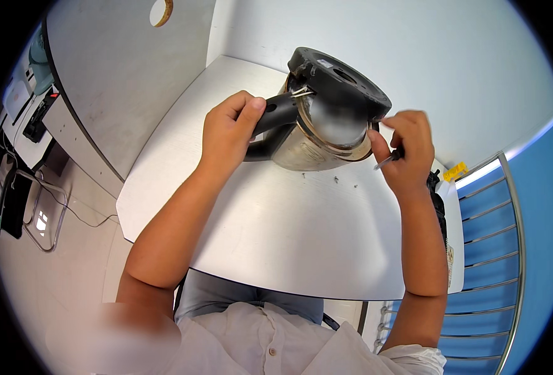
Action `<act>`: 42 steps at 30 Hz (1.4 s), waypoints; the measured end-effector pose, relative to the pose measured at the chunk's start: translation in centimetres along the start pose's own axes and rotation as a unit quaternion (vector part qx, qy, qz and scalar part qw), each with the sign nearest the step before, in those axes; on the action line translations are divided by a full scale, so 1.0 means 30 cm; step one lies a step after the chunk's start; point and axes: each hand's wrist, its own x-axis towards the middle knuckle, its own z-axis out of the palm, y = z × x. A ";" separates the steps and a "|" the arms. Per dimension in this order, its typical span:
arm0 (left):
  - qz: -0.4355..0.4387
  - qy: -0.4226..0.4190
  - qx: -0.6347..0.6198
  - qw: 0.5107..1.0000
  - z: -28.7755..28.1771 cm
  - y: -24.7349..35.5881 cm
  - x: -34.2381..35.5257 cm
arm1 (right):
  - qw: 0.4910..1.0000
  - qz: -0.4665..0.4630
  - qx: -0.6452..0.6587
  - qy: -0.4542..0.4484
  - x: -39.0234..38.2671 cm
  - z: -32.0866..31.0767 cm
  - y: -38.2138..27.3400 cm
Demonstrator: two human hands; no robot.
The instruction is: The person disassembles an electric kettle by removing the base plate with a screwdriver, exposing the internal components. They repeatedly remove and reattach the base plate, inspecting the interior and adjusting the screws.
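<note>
An electric kettle [301, 150] with a worn metal body lies tilted on the white table, its underside facing up and away. Its black plastic base [351, 78] stands partly off the body, and pale wires [302, 92] show in the gap near the handle. My left hand [229, 128] is wrapped round the black handle [278, 114]. At the right edge of the base, my right hand [408, 147] has its thumb and forefinger close to the rim. A thin metal shaft with a dark end, apparently a small screwdriver [386, 162], is held in that hand.
Small dark bits, perhaps screws [336, 179], lie on the white table [276, 237] before the kettle. A black item [437, 200] and a yellow object [455, 172] are at the right edge. A metal rail [517, 219] stands right, a grey partition [126, 81] left.
</note>
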 end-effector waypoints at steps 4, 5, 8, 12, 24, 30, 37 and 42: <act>0.000 -0.007 -0.001 1.000 -0.007 -0.006 0.002 | 0.997 0.057 0.005 -0.044 0.029 -0.010 -0.020; -0.003 -0.012 -0.002 1.000 -0.005 -0.007 0.003 | 0.997 0.057 -0.005 -0.060 0.031 -0.007 -0.015; 0.011 -0.014 -0.005 1.000 0.000 -0.010 0.002 | 0.996 0.072 -0.008 -0.059 0.025 0.001 0.003; 0.017 -0.016 -0.005 1.000 -0.002 -0.015 0.001 | 0.992 0.120 0.028 -0.034 0.056 -0.032 0.000; 0.017 0.005 0.027 0.999 0.002 -0.009 -0.003 | 0.995 0.077 -0.059 0.020 0.083 -0.090 -0.106; 0.013 -0.017 0.007 1.000 0.013 0.005 -0.014 | 0.993 0.056 -0.030 0.098 0.041 -0.078 -0.120; 0.012 -0.013 0.008 1.000 -0.001 0.004 -0.006 | 0.985 0.059 0.050 0.154 -0.121 -0.010 -0.098; 0.010 -0.019 0.013 1.000 -0.010 -0.001 -0.001 | 0.988 0.015 0.037 0.148 -0.183 0.019 -0.069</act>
